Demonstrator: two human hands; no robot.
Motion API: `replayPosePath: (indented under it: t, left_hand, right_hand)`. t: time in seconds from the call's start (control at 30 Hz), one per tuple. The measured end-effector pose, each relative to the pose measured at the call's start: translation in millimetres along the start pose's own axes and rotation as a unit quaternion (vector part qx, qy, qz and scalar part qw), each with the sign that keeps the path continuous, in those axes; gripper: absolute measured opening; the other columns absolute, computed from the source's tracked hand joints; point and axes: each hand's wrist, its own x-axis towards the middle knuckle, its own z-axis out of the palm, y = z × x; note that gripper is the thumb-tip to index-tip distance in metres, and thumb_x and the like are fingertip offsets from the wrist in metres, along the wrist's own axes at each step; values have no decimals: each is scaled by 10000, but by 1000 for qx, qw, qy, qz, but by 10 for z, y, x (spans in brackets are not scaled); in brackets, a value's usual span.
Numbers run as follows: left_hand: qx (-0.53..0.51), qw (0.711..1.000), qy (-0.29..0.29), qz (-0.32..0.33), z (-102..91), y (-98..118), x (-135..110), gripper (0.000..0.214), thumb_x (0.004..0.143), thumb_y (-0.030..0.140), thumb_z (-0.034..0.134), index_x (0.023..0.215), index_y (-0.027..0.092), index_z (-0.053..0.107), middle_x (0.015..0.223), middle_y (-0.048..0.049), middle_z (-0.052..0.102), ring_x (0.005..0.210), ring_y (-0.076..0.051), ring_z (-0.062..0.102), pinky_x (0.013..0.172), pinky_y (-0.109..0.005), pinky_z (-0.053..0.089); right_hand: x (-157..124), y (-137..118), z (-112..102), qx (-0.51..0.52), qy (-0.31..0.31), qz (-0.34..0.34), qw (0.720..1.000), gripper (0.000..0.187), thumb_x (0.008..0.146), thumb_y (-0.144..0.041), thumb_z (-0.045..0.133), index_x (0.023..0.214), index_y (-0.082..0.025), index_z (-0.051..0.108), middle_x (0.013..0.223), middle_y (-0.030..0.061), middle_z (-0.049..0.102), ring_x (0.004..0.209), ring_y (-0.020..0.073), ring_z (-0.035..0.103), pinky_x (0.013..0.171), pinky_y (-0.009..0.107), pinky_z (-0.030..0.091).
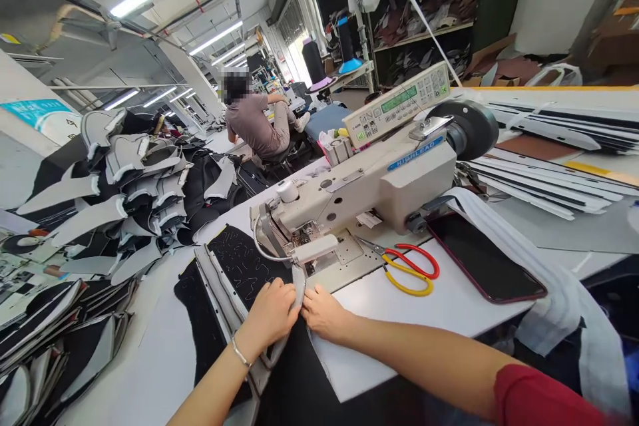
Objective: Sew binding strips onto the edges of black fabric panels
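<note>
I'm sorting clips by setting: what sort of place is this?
Most likely a sewing workshop: there's a sewing machine with a control panel, large thread spools behind it, and heaped grey-and-black pieces.

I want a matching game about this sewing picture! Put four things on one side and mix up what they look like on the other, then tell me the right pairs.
Things:
1. Scissors
2. Left hand
3. Phone
4. Sewing machine

What they look like:
A. Black with a dark red edge
B. Pale, with a blue label
C. Red and yellow handles
D. A bracelet at its wrist

Right pairs: 1-C, 2-D, 3-A, 4-B
</note>
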Motion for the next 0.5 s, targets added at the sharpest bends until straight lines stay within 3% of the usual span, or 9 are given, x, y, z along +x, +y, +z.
replayPosePath:
  t: [0.13,0.23,0.4,0.5]
  left_hand:
    - [36,999,27,24,75,-43,85,210,826,228,380,940,229,556,1142,-30,552,939,-198,477,736,-347,384]
    - [83,996,25,3,149,-73,154,226,830,218,358,879,194,577,1051,-66,584,922,-210,501,743,-362,383]
    - [120,960,-39,-250,167,-389,211,354,855,335,314,888,130,600,817,-118,636,773,-256,603,645,-363,428]
    - [124,934,-61,-329,88,-786,102,375,868,269,272,885,96,604,770,-146,651,736,-268,628,594,-344,440]
  right_hand:
    - [7,-1,38,5,5,12,1000,92,758,-189,529,771,-128,597,720,65,529,748,200,435,574,337,347]
    - [11,13,61,18,3,11,1000,67,735,-178,548,760,-133,591,725,55,533,751,197,434,567,337,335]
    - [18,29,61,21,-5,10,1000,21,716,-146,563,722,-132,578,729,58,534,776,196,432,574,332,302]
    - [33,36,43,21,-33,12,999,18,715,-138,571,699,-135,579,706,57,532,776,196,432,582,333,286]
